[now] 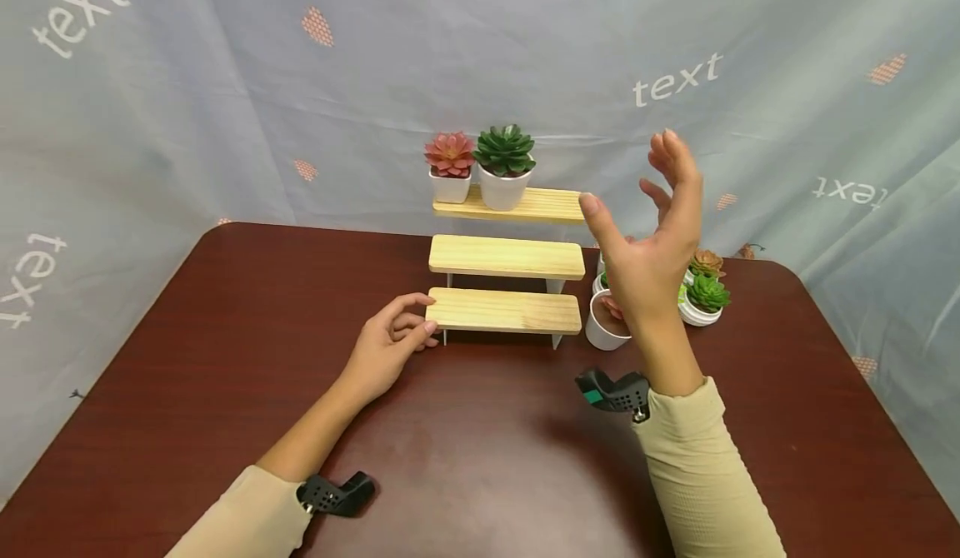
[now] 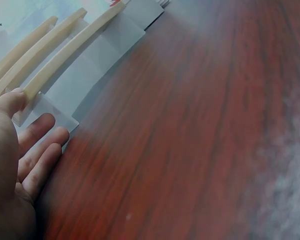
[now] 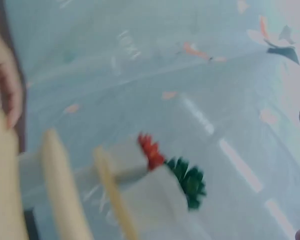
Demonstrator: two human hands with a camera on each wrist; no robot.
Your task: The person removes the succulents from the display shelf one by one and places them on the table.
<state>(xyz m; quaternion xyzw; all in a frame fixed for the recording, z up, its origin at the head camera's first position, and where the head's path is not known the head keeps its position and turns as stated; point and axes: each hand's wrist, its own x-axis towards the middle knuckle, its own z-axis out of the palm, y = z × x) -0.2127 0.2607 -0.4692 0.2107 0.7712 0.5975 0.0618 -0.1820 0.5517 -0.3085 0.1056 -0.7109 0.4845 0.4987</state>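
Observation:
A three-step wooden stand (image 1: 504,309) with pale boards and white supports sits on the table. My left hand (image 1: 382,346) holds the left end of its lowest board, with the index finger at the back corner and the thumb (image 2: 12,100) at the front one. On the top step stand a red succulent (image 1: 450,158) in a square white pot and a green succulent (image 1: 506,154) in a round white pot, side by side. My right hand (image 1: 656,250) is raised right of the stand, fingers apart and curved, holding nothing.
Right of the stand, partly hidden behind my right hand, are several potted succulents. A white pot (image 1: 604,329) stands nearest the stand, and a green one (image 1: 707,293) stands farther right. A printed cloth (image 1: 360,83) hangs behind the dark red table (image 1: 465,450).

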